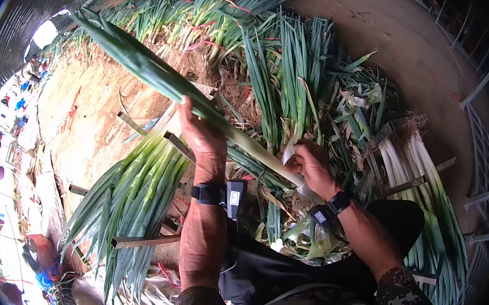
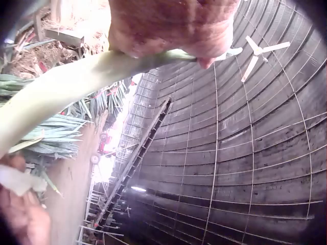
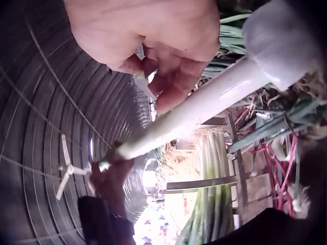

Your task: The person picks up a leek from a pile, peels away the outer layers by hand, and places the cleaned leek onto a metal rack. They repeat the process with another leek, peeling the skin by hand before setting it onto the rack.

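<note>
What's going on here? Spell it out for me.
A person is holding a long green-and-white stalk slantwise in the left hand, while the right hand pinches a pale strip of skin beside its white lower part. A bundle of similar stalks lies across a frame on the person's left, and a smaller bundle, roots still on, lies on the right. More stalks are heaped on the ground ahead.

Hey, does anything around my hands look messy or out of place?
Yes: torn leaves lie scattered beneath your right hand. They look untidy compared with the neatly aligned stalks on the rack to your right.
</note>
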`<act>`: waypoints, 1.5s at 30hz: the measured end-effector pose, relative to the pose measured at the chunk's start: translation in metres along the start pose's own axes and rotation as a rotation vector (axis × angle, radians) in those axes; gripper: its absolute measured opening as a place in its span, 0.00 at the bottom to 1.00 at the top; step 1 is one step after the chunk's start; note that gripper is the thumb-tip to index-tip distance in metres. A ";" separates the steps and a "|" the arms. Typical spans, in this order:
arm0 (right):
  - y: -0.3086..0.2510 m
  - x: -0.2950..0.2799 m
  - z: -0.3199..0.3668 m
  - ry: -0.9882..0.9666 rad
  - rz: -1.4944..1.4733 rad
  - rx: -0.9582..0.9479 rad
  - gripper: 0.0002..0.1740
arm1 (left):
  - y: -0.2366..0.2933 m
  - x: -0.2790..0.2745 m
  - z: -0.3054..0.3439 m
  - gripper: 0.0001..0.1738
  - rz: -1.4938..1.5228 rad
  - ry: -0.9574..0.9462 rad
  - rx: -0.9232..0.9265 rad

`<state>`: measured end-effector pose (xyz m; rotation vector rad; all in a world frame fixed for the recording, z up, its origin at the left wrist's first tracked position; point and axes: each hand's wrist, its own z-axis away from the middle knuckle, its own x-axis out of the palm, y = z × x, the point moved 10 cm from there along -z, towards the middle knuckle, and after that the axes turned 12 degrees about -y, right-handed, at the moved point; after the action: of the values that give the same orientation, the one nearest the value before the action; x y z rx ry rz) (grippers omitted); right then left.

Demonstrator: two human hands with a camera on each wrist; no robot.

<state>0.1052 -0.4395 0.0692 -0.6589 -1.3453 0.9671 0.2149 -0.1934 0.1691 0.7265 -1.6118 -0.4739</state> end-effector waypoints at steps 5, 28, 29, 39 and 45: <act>-0.007 -0.037 0.028 -0.012 0.046 0.052 0.05 | 0.013 -0.039 -0.013 0.27 0.036 0.084 -0.011; 0.002 0.017 0.085 -0.392 1.619 0.054 0.24 | 0.032 -0.131 -0.017 0.23 -0.247 0.324 0.071; 0.002 0.020 0.088 -0.394 1.603 0.023 0.24 | 0.032 -0.135 -0.016 0.23 -0.249 0.339 0.078; -0.051 0.025 0.206 -0.735 1.262 0.041 0.13 | 0.023 -0.223 -0.048 0.19 -0.035 0.179 0.021; -0.087 -0.056 0.204 -0.240 1.403 0.400 0.17 | 0.051 -0.157 -0.028 0.22 -0.299 0.289 0.152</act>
<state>-0.0753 -0.5573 0.1457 -1.2054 -0.6827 2.4033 0.2417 -0.0464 0.0948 1.1082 -1.2828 -0.4400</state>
